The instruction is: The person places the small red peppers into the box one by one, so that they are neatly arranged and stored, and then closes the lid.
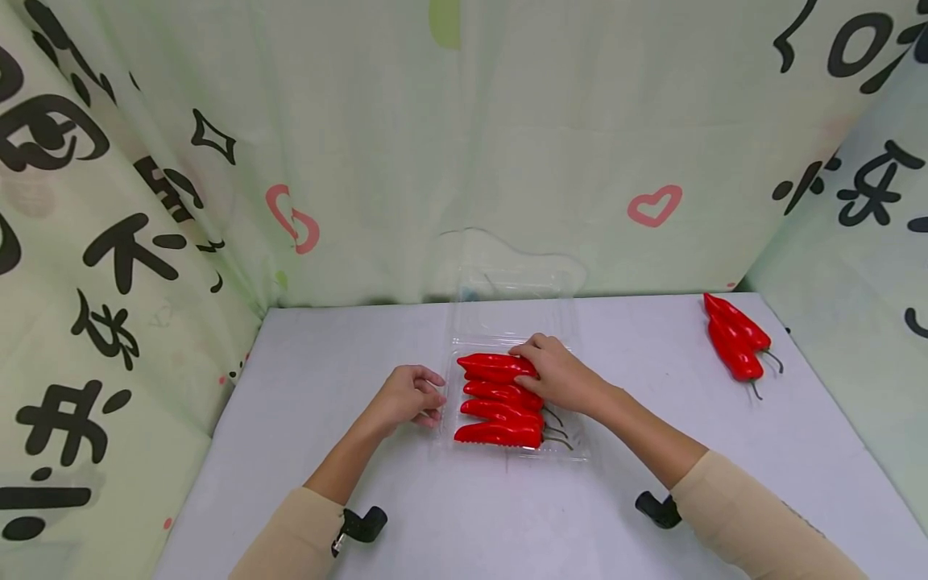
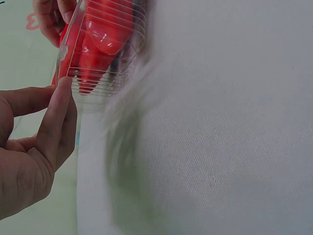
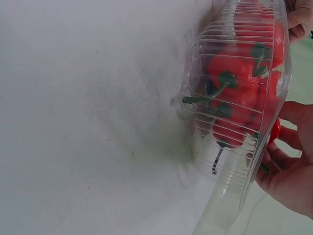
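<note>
A clear plastic clamshell box point(image 1: 522, 453) lies on the table with its lid point(image 1: 515, 314) raised at the back. Several red chili peppers point(image 1: 500, 433) fill it side by side, green stems to the right. My right hand point(image 1: 561, 377) reaches in from the right and grips the rearmost red pepper point(image 1: 493, 362) by its stem end, fingers and thumb around it. Beside the box's left edge is my left hand point(image 1: 409, 396), fingers loosely bent. In the left wrist view, the left fingertips point(image 2: 62, 85) are right at the rim, with no pepper between them.
Two more red peppers point(image 1: 735, 338) lie together at the right rear of the white table point(image 1: 348, 346). A pale printed curtain point(image 1: 377, 161) stands behind and at both sides. Black wrist cameras point(image 1: 365, 525) stick out by both sleeves.
</note>
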`<state>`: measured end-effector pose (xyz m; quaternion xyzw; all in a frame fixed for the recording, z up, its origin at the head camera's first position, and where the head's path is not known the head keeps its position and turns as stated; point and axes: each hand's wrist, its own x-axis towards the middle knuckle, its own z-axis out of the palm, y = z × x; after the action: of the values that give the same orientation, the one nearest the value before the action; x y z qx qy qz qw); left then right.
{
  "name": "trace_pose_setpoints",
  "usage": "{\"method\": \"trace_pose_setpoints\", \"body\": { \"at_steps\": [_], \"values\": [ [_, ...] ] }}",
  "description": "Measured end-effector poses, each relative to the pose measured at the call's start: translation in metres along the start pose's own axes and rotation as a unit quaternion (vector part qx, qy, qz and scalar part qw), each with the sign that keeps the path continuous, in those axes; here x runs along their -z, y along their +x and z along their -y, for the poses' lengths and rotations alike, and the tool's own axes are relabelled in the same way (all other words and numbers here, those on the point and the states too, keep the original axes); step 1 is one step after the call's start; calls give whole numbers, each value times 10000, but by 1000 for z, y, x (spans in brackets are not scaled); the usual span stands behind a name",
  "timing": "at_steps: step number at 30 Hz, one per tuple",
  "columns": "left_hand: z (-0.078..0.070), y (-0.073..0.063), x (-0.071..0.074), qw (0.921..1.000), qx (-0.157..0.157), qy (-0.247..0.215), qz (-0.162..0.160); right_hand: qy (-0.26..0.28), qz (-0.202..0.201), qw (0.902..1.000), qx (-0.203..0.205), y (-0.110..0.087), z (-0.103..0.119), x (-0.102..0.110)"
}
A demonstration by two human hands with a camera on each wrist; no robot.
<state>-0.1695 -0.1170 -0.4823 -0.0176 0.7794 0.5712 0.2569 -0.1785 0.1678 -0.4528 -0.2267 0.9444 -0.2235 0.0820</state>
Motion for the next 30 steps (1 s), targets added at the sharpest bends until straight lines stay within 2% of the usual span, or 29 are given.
{"method": "trace_pose_setpoints", "body": {
  "at_steps": [17, 26, 30],
  "values": [
    [0, 0, 0, 10000, 4, -17, -2, 30, 38, 10000, -48, -2, -1, 1],
    [-2, -1, 0, 10000, 8, -32, -1, 214, -52, 9997, -107, -8, -7, 6],
    [-2, -1, 0, 10000, -11, -20, 2, 348, -224, 9991, -79, -15, -14, 10]
  ]
}}
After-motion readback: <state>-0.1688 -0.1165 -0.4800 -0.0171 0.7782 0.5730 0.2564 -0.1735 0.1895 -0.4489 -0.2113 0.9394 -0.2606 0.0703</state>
